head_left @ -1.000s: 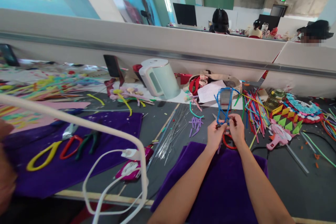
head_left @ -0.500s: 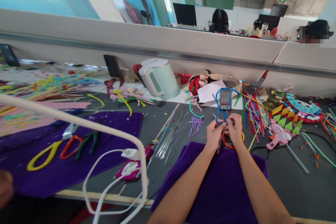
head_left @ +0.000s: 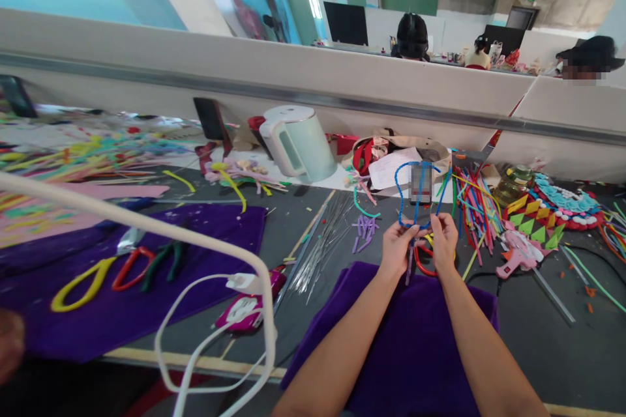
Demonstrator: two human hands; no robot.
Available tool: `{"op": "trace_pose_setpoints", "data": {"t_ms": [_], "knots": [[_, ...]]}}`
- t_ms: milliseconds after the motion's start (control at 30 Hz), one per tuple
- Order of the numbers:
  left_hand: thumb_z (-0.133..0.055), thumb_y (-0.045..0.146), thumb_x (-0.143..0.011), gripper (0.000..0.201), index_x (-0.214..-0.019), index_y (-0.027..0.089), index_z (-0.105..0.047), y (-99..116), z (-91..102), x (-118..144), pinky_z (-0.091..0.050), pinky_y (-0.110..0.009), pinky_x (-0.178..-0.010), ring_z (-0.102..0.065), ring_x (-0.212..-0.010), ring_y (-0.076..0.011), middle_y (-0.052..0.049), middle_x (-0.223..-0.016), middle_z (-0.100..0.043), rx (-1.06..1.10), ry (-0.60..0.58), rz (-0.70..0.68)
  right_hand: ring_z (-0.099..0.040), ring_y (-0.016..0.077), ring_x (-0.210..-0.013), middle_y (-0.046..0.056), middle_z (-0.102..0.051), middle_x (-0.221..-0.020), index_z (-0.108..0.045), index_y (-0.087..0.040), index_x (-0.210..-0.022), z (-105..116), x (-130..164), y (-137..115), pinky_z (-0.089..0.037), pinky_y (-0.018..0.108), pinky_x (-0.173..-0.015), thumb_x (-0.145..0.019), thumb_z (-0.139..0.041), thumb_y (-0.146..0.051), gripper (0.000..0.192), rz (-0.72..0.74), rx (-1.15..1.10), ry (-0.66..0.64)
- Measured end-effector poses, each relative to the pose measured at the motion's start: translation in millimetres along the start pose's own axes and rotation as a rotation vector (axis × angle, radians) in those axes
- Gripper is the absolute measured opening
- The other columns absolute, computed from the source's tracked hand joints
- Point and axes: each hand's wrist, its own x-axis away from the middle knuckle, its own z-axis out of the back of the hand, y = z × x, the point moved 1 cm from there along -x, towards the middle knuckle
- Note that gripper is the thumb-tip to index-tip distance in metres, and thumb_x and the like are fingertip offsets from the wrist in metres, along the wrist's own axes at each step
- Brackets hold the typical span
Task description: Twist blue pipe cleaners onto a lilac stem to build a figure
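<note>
Just above the near purple cloth [head_left: 415, 345], both hands pinched the lower end of a blue pipe cleaner [head_left: 402, 199] bent into a loop. The left hand [head_left: 397, 249] was closed on the strands at the loop's base, and the right hand [head_left: 444, 242] gripped them from the other side, thumbs almost touching. A red ring [head_left: 421, 263] lay on the table just beneath the hands. The grip looked slight, though blur hid the fingertips, so the springy wire could slip free and the loop spring open. The loop's top stood near the bundle of coloured sticks [head_left: 470, 199] and might snag there if tilted right.
</note>
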Motion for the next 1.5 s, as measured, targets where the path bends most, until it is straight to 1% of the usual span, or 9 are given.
{"op": "trace_pose_setpoints", "data": {"t_ms": [100, 167, 333, 600, 767, 1033, 1233, 1400, 1500], "knots": [[-0.079, 0.017, -0.057, 0.031, -0.080, 0.013, -0.059, -0.3, 1.9, -2.5, -0.055, -0.020, -0.049, -0.070, -0.068, -0.0206, -0.002, -0.071, -0.066, 0.038, -0.001, 0.002, -0.052, 0.0105, -0.057, -0.004, -0.054, -0.064, -0.050, -0.021, -0.076, -1.5, 0.8, -0.6, -0.042, 0.022, -0.055, -0.081, -0.055, -0.043, 0.023, 0.031, 0.035, 0.091], [-0.079, 0.016, -0.057, 0.030, -0.079, 0.013, -0.059, -0.2, 2.6, -3.6, -0.055, -0.020, -0.048, -0.070, -0.068, -0.0203, -0.001, -0.071, -0.066, 0.069, 0.002, 0.010, -0.053, 0.0102, -0.055, -0.005, -0.055, -0.063, -0.049, -0.021, -0.076, -3.1, 1.2, -0.4, -0.042, 0.022, -0.055, -0.081, -0.056, -0.042, 0.023, 0.010, 0.003, 0.088], [-0.079, 0.013, -0.058, 0.029, -0.080, 0.013, -0.060, 0.5, 2.0, -3.4, -0.056, -0.021, -0.051, -0.070, -0.068, -0.0190, -0.001, -0.072, -0.067, 0.099, -0.008, 0.052, -0.050, 0.0077, -0.049, -0.006, -0.056, -0.061, -0.047, -0.021, -0.074, -5.2, -0.5, 0.1, -0.039, 0.019, -0.048, -0.077, -0.062, -0.039, 0.024, -0.111, -0.274, 0.074], [-0.079, 0.018, -0.058, 0.031, -0.081, 0.012, -0.059, 4.6, -2.9, 1.8, -0.056, -0.021, -0.048, -0.068, -0.060, -0.0170, -0.002, -0.072, -0.068, 0.050, -0.129, 0.034, -0.037, 0.0046, -0.038, -0.009, -0.046, -0.050, -0.050, -0.020, -0.071, 1.2, -6.3, 1.2, -0.035, 0.017, -0.038, -0.072, -0.067, -0.034, 0.022, -0.457, -0.596, -0.182], [-0.079, 0.022, -0.060, 0.033, -0.083, 0.013, -0.057, 5.7, -6.0, 6.2, -0.056, -0.022, -0.047, -0.068, -0.059, -0.0176, -0.002, -0.074, -0.068, -0.022, -0.169, 0.003, -0.033, 0.0043, -0.036, -0.011, -0.041, -0.047, -0.050, -0.021, -0.073, 3.9, -7.5, 0.5, -0.034, 0.017, -0.035, -0.072, -0.067, -0.033, 0.021, -0.555, -0.659, -0.258], [-0.078, 0.027, -0.059, 0.035, -0.082, 0.012, -0.057, 3.5, -8.1, 8.4, -0.055, -0.023, -0.046, -0.068, -0.058, -0.0191, -0.003, -0.074, -0.068, -0.082, -0.125, -0.054, -0.043, 0.0045, -0.044, -0.007, -0.053, -0.064, -0.054, -0.021, -0.076, 2.7, -9.0, 3.9, -0.036, 0.016, -0.039, -0.071, -0.070, -0.034, 0.021, -0.342, -0.523, -0.104], [-0.078, 0.029, -0.059, 0.035, -0.082, 0.013, -0.058, 1.0, -9.5, 10.4, -0.055, -0.024, -0.048, -0.069, -0.062, -0.0206, -0.003, -0.073, -0.068, -0.140, -0.086, -0.098, -0.042, 0.0057, -0.048, -0.006, -0.050, -0.059, -0.056, -0.018, -0.071, 3.9, -8.6, 1.9, -0.036, 0.017, -0.045, -0.075, -0.064, -0.038, 0.022, -0.084, -0.159, 0.058], [-0.076, 0.031, -0.060, 0.034, -0.084, 0.013, -0.059, -1.6, -7.3, 8.8, -0.056, -0.025, -0.050, -0.069, -0.064, -0.0204, -0.004, -0.077, -0.069, -0.223, -0.064, -0.161, -0.051, 0.0085, -0.051, -0.002, -0.056, -0.065, -0.060, -0.017, -0.079, 1.6, -2.0, -7.0, -0.042, 0.019, -0.047, -0.082, -0.052, -0.045, 0.029, -0.031, 0.017, -0.005], [-0.075, 0.031, -0.061, 0.034, -0.085, 0.013, -0.060, -1.1, -5.2, 7.4, -0.055, -0.024, -0.048, -0.069, -0.064, -0.0201, -0.004, -0.078, -0.068, -0.250, -0.049, -0.201, -0.057, 0.0104, -0.053, 0.000, -0.059, -0.073, -0.060, -0.017, -0.082, 0.5, -0.2, -11.3, -0.046, 0.021, -0.048, -0.079, -0.058, -0.044, 0.027, -0.036, 0.047, -0.042]]}}
